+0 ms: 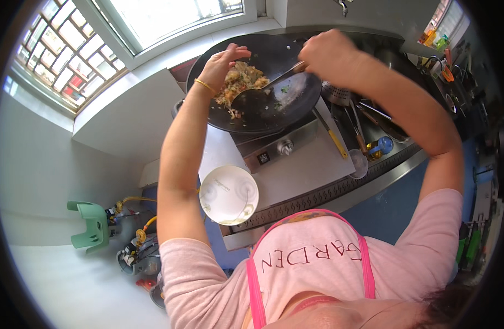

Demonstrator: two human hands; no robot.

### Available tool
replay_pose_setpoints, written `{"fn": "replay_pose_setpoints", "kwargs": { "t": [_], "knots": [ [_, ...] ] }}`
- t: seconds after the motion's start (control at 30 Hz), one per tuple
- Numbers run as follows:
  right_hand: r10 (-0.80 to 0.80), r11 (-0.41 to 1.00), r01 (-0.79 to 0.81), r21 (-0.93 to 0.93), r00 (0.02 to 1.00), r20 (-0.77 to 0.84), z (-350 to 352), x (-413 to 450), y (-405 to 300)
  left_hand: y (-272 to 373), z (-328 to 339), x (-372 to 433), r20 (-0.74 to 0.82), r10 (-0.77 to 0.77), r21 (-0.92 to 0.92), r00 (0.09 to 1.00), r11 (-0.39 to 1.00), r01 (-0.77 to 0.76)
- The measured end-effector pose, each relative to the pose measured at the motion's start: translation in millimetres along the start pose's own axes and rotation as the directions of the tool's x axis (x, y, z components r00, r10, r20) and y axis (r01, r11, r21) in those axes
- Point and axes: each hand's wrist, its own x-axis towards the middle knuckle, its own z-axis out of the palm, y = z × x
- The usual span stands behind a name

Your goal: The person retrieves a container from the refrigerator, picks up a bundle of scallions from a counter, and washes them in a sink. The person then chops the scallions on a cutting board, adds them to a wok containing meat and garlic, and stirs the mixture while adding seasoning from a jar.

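Observation:
A large black wok [276, 116] sits on the stove, holding a mound of chopped, mixed food that looks like fried rice [245, 80]. My right hand [332, 53] grips the wooden handle of a metal wok ladle [272, 83] at the wok's far right rim. The ladle's bowl rests in the wok against the near side of the food. Over the wok's left part, my left hand [225, 61] hovers with fingers apart, and I see nothing in it. Bits of green and pale grains cling to the wok wall.
A white bowl [229, 193] stands at the counter's near left. Right of the stove knob [285, 147] lie a yellow-handled tool [337, 144], a clear plastic container [358, 163] and an oil bottle with a blue top [381, 147]. A perforated strainer [336, 93] is beside the wok. Gas cylinders [138, 259] stand lower left.

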Motion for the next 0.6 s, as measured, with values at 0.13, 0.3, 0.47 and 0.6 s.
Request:
{"fn": "replay_pose_setpoints", "kwargs": {
  "t": [0.13, 0.3, 0.47, 0.6],
  "knots": [
    [0.166, 0.966, -0.174, 0.19, 0.984, 0.06, -7, 4, 74, -25, -31, 7, -0.133, 0.102, 0.09, 0.986, 0.992, -0.091],
    [0.374, 0.921, -0.387, 0.043, 0.909, 0.182, 50, 54, 85, -6, -33, -4, 0.037, -0.049, 0.317, 0.998, 0.948, 0.035],
    [0.189, 0.967, -0.185, 0.178, 0.982, -0.006, 68, 97, 27, -3, -45, -2, -0.251, -0.099, 0.151, 0.963, 0.978, 0.14],
    [-0.099, 0.995, 0.097, -0.029, 0.993, -0.06, 66, 83, 10, 9, -43, -10, -0.294, -0.085, 0.005, 0.952, 0.996, 0.091]
  ]
}}
